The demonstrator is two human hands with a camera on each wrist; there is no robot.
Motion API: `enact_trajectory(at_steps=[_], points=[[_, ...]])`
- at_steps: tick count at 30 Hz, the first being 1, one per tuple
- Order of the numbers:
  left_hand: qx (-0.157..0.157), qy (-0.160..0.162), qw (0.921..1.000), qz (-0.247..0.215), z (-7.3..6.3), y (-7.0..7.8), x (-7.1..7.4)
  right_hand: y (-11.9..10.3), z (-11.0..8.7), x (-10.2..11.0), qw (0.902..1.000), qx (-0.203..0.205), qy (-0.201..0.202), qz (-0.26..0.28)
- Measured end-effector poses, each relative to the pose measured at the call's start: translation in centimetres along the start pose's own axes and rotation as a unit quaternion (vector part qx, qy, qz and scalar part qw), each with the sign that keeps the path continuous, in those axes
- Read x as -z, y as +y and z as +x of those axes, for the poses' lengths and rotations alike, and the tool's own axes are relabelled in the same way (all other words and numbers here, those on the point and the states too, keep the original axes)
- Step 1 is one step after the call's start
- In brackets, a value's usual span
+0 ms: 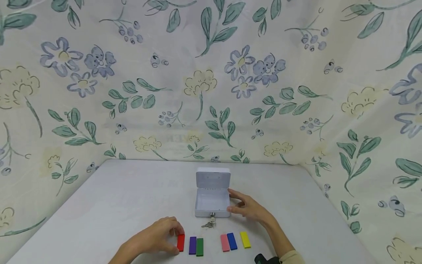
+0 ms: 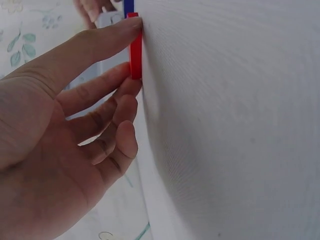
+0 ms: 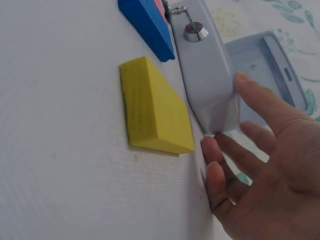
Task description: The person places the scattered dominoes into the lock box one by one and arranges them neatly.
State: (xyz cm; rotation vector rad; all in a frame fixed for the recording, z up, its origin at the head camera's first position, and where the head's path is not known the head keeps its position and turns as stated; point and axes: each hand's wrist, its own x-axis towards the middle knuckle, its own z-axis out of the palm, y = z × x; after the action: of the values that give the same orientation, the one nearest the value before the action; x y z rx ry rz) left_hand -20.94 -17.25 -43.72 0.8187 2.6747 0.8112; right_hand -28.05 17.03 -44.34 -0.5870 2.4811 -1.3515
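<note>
Pinching a red block [image 1: 181,243], the left hand [image 1: 156,235] partly hides it; the spread right hand [image 1: 249,208] touches the box [image 1: 203,213].

Wearer's body, head view: the bare, five-fingered left hand [image 1: 156,234], toward seven o'clock, adjoins a bare left forearm [image 1: 126,252]. The bare, five-fingered right hand [image 1: 250,209], toward five o'clock, adjoins a slender, bare right forearm [image 1: 280,238], below which shows a plain beige cloth sleeve [image 1: 292,257]. At the sleeve's nine o'clock side appears a rounded black fitting [image 1: 263,259], cropped by the frame. Creases line both palms in the wrist views.
</note>
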Motion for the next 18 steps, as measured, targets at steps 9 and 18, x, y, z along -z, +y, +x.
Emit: enact_trajectory(at_steps=[9, 18], points=[[-0.011, 0.005, 0.9999, -0.004, 0.1, 0.1, 0.3, 0.3, 0.1, 0.0, 1.0000, 0.003, 0.000, 0.001], [-0.028, 0.022, 0.9994, 0.007, 1.0, 0.0, 1.1, 0.2, 0.1, -0.1, 1.0000, -0.001, 0.004, 0.002]])
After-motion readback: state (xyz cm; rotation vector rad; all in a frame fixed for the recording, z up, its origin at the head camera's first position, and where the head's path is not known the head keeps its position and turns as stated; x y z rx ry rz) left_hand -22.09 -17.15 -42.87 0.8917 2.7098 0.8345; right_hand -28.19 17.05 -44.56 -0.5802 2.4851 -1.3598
